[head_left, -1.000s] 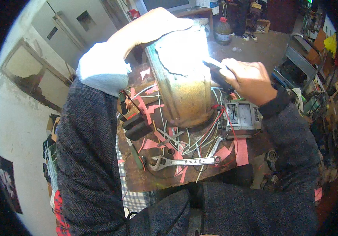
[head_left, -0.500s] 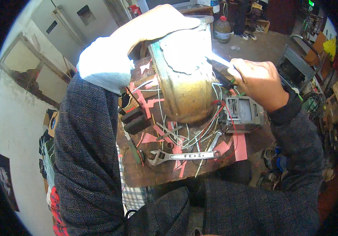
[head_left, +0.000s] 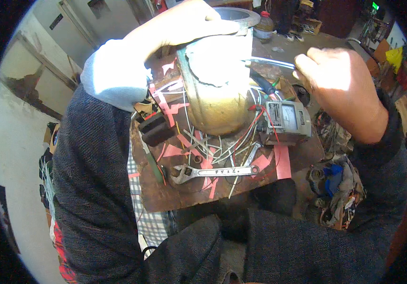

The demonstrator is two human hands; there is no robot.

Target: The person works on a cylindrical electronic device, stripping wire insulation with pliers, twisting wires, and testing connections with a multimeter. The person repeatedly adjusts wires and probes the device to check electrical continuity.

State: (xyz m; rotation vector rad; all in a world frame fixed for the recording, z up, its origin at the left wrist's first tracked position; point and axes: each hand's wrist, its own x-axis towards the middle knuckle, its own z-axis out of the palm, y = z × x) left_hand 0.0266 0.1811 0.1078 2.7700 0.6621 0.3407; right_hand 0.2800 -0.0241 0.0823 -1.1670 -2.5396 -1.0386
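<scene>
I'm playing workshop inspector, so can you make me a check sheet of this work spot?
Surface: brown wooden tabletop.
Job's things: tapered metal housing, upper side washed out by glare; thin pale strip.
Clutter: adjustable wrench, pink paper scraps, analogue meter.
Hands: left hand grips the housing near its rim; right hand holds the strip, whose far end is at the housing, contact unclear.
Cables: white wires lie loosely; red lead near the meter.
Surroundings: red-capped jug and shoes on the floor beyond.
</scene>
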